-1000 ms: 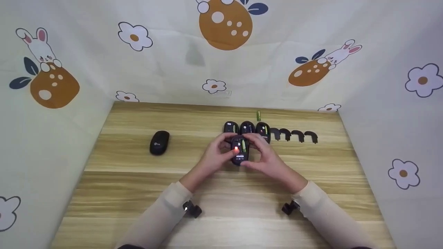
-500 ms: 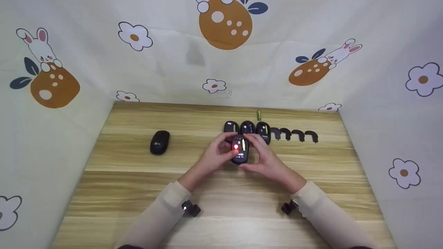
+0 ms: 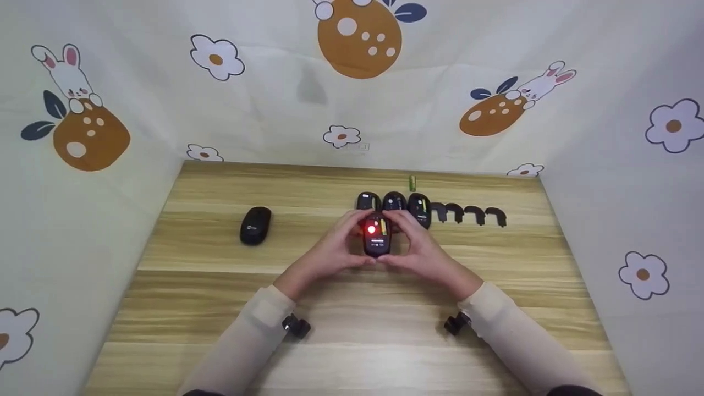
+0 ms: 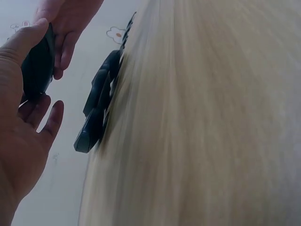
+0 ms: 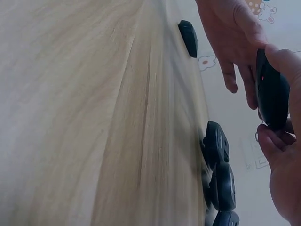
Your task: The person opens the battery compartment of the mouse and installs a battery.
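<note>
Between both hands a black computer mouse (image 3: 377, 242) is held underside up, its battery bay uncovered with a green battery in it and a red sensor light glowing. My left hand (image 3: 333, 247) grips its left side, the thumb at the near end and the fingers at the far end. The right hand (image 3: 423, 246) grips it from the other side in the same way, thumb tips nearly meeting. In the left wrist view the held mouse (image 4: 38, 68) is raised off the table; the right wrist view shows the mouse (image 5: 273, 94) edge-on.
Behind the hands, three more mice (image 3: 420, 212) lie underside up in a row. Several black battery covers (image 3: 474, 215) line up to their right. A loose green battery (image 3: 412, 183) lies near the back edge, and another mouse (image 3: 256, 226) sits upright at left on the wooden table (image 3: 209, 308).
My left thumb has come off the mouse's underside and moved to its near end. The mouse has shifted slightly left and away, and its red light shows more fully.
</note>
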### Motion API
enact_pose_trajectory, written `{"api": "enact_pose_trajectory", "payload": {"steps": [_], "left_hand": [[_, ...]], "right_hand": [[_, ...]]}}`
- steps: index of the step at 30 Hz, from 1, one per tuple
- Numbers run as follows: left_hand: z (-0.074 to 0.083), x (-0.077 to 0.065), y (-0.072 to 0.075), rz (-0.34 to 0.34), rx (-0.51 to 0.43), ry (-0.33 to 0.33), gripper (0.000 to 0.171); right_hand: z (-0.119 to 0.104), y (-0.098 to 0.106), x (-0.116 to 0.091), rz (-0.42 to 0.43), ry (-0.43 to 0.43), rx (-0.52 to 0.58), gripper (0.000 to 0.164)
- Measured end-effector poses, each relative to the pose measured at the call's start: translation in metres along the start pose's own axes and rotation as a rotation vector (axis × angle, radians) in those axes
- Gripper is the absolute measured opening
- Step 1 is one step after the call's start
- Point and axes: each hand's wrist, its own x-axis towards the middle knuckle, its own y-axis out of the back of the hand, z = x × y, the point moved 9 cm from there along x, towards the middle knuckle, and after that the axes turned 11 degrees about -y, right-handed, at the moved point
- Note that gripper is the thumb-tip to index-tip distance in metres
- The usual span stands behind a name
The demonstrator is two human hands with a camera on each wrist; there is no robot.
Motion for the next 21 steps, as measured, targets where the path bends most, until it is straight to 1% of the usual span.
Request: {"api": "enact_pose_trajectory", "payload": {"steps": [2, 6, 11, 13, 17, 21], "left_hand": [[-0.001, 0.0, 0.004, -0.004, 0.041, 0.005, 0.109], [-0.003, -0.002, 0.012, -0.018, 0.085, 0.024, 0.108], [-0.005, -0.003, 0.023, -0.036, 0.106, 0.036, 0.107], [-0.005, -0.003, 0.028, -0.038, 0.117, 0.029, 0.107], [-0.008, -0.002, 0.038, -0.045, 0.144, 0.03, 0.106], [-0.012, -0.001, 0.047, -0.05, 0.155, 0.056, 0.107]], "right_hand": [[-0.001, -0.002, 0.003, -0.01, -0.01, 0.002, 0.099], [-0.004, -0.005, 0.01, -0.021, -0.033, -0.024, 0.1], [-0.01, -0.011, 0.021, -0.031, -0.036, -0.124, 0.098], [-0.012, -0.013, 0.027, -0.038, -0.036, -0.156, 0.099], [-0.014, -0.018, 0.039, -0.054, -0.039, -0.201, 0.099], [-0.016, -0.022, 0.049, -0.065, -0.041, -0.237, 0.098]]}}
